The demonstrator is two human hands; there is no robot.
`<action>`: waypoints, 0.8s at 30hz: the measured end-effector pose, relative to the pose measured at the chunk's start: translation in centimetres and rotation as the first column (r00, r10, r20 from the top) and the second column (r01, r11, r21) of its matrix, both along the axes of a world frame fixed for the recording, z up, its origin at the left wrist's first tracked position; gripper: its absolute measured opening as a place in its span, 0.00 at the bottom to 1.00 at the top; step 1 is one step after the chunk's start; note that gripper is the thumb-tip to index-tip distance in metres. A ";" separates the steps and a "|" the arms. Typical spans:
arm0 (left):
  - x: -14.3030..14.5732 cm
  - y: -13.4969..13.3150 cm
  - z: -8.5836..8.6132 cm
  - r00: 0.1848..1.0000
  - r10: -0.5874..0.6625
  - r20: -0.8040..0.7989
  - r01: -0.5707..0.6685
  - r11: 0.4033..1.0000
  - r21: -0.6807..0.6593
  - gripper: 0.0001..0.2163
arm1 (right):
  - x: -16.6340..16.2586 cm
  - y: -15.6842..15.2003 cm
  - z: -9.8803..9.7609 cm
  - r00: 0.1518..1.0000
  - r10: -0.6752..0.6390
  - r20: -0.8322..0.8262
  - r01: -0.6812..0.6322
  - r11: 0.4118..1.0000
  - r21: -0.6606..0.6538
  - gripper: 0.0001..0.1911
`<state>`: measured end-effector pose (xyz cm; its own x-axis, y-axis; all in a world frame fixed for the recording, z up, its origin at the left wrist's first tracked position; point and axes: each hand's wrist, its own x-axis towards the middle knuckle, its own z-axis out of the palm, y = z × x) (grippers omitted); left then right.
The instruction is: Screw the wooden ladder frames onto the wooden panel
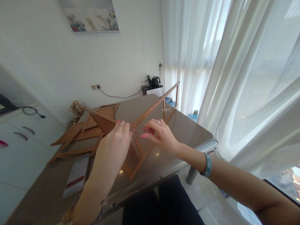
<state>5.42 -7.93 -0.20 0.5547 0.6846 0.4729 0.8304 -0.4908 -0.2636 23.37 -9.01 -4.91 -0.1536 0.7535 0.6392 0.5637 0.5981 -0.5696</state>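
Observation:
A wooden frame with a slatted side (152, 110) stands tilted on the table, joined near my hands to a brown wooden panel (103, 121). My left hand (118, 137) is closed over the panel's edge at this joint, its fingertips partly hidden. My right hand (160, 134) pinches the outer end of a thin metal rod (137, 132), which looks like a hex key. The rod's inner end reaches the left fingertips, and I cannot make out its tip.
More wooden frames and panels (81, 137) lie on the left of the glossy brown table (194, 131). Near the front left is a phone-like device with a lit screen (76, 175). A black kettle (155, 81), water bottles (194, 115) and white curtains (225, 103) are beyond.

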 end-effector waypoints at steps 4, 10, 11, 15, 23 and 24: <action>0.1 0.2 -0.1 0.997 0.055 -0.053 -0.055 0.999 0.001 0.14 | 0.3 -0.4 1.4 0.915 -0.140 0.379 0.055 0.972 0.227 0.24; -0.2 0.1 -0.2 0.997 0.061 -0.037 -0.061 0.998 -0.017 0.15 | -2.5 -2.4 1.2 0.873 0.183 -0.451 -0.385 0.826 -0.411 0.31; -0.3 0.1 -0.2 0.999 0.050 -0.020 -0.051 0.998 -0.023 0.15 | -2.9 -2.6 1.2 0.770 0.185 -0.611 -0.517 0.742 -0.426 0.30; -0.4 0.3 -0.3 0.999 0.003 0.045 -0.001 0.999 -0.044 0.13 | -4.4 -2.9 1.1 0.419 0.042 -0.907 -0.710 0.638 -0.299 0.23; 0.1 0.3 0.3 0.996 0.087 -0.026 -0.090 0.984 -0.154 0.11 | -4.2 -2.1 1.0 0.514 0.136 -0.847 -0.739 0.572 -0.356 0.31; 0.0 0.2 0.3 0.995 0.089 -0.036 -0.093 0.987 -0.128 0.12 | -3.7 -1.9 1.0 0.625 0.204 -0.754 -0.688 0.600 -0.408 0.34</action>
<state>5.47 -7.74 0.07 0.5003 0.7871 0.3609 0.8656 -0.4454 -0.2288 19.68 -10.93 -3.88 -0.3785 0.9153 0.1376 -0.2693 0.0334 -0.9625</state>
